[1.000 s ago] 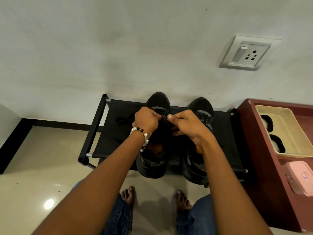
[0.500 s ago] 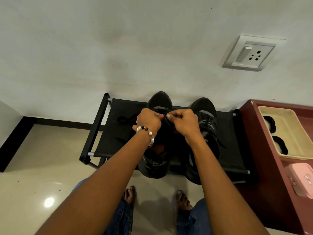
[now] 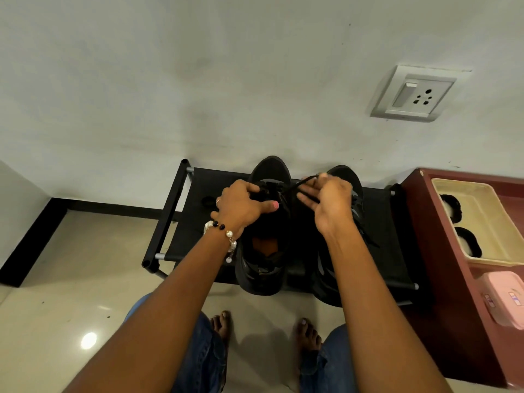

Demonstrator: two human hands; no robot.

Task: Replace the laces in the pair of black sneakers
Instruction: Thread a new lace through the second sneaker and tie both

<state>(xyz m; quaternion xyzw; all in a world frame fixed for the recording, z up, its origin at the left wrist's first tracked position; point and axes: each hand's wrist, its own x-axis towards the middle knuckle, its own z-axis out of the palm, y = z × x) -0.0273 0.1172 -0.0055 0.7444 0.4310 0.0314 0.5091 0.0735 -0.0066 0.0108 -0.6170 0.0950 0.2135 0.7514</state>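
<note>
1. Our left hand (image 3: pixel 241 207) curls over the lacing area of the left black sneaker (image 3: pixel 265 228), fingers gripping it, thumb lying across the tongue.
2. Our right hand (image 3: pixel 329 202) pinches a black lace (image 3: pixel 299 185) and holds it taut, running up from that sneaker.
3. Both sneakers stand side by side on the black shoe rack (image 3: pixel 198 222), the right sneaker (image 3: pixel 344 177) partly behind our right arm.
4. We can read no brand or writing.
</note>
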